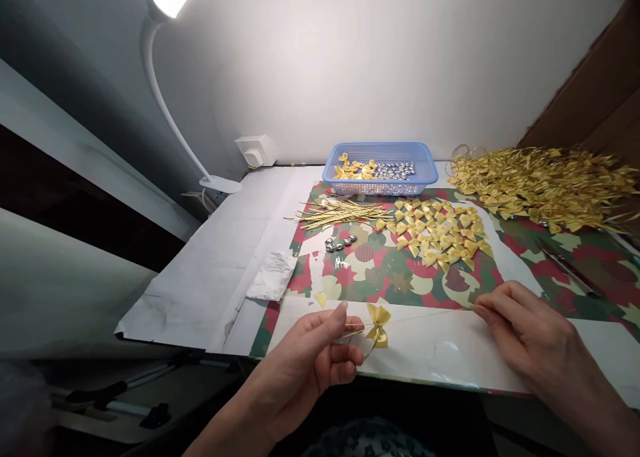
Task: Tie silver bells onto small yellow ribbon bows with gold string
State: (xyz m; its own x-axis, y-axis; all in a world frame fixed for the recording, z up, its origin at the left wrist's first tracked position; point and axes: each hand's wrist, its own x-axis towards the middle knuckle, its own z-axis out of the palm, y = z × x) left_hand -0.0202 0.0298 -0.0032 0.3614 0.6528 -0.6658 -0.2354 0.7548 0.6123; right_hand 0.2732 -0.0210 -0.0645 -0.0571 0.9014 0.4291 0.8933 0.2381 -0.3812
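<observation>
1. Head view: my left hand sits low at centre and my right hand low at right, both over the near edge of the table.
2. Left fingers are closed in a pinch on one end of a thin gold cord; the curled lower fingers also appear to trap a loop of it beneath the hand.
3. Right fingers are closed in a pinch on the other end of the cord, fingertips pointing left.
4. The gold bow sits on the cord just beside my left fingertips, above the white strip of the patterned sheet, clear of the surface as far as I can tell.
5. Orientation: the cord's long axis runs left to right, almost level, rising slightly toward the right hand. The bow stands across it, one lobe up and one down, so its long axis is roughly vertical in the picture.
6. In my judgement, doing this step well calls for even tension from both pinches, keeping the cord straight so that the bow stays square to it and does not rotate or slide.
7. Further back lie a spread of loose bows, a bundle of cut cords, and a blue basket.
</observation>
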